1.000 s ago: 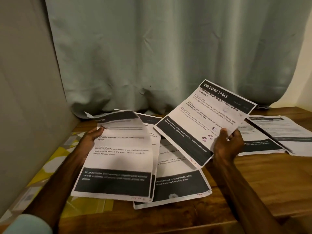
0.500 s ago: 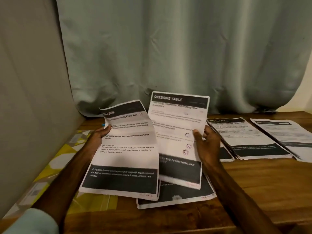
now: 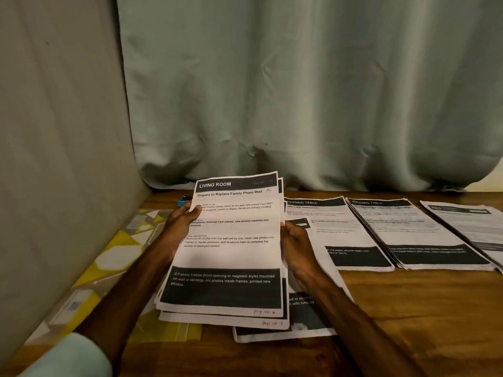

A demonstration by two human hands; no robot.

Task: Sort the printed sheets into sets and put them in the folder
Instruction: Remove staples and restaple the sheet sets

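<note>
Between both hands I hold a small stack of printed sheets (image 3: pixel 231 246) headed LIVING ROOM, tilted up above the wooden table (image 3: pixel 408 308). My left hand (image 3: pixel 181 223) grips its left edge with the thumb on the top page. My right hand (image 3: pixel 295 240) grips the right edge. Under the stack lies another printed sheet (image 3: pixel 302 319) flat on the table. A yellow patterned folder (image 3: pixel 119 254) lies at the left, partly under the sheets.
To the right lie three piles of sheets: one headed DRESSING TABLE (image 3: pixel 334 235), a second pile (image 3: pixel 416 235), and a third (image 3: pixel 473 227) at the frame edge. A small blue object (image 3: pixel 183 201) sits behind the stack. A curtain (image 3: pixel 299 91) and a grey wall (image 3: pixel 54 131) close off the back and left.
The DRESSING TABLE sheet that my right hand held has gone behind the LIVING ROOM sheet, and both hands now hold one squared-up stack, centred and more upright.
</note>
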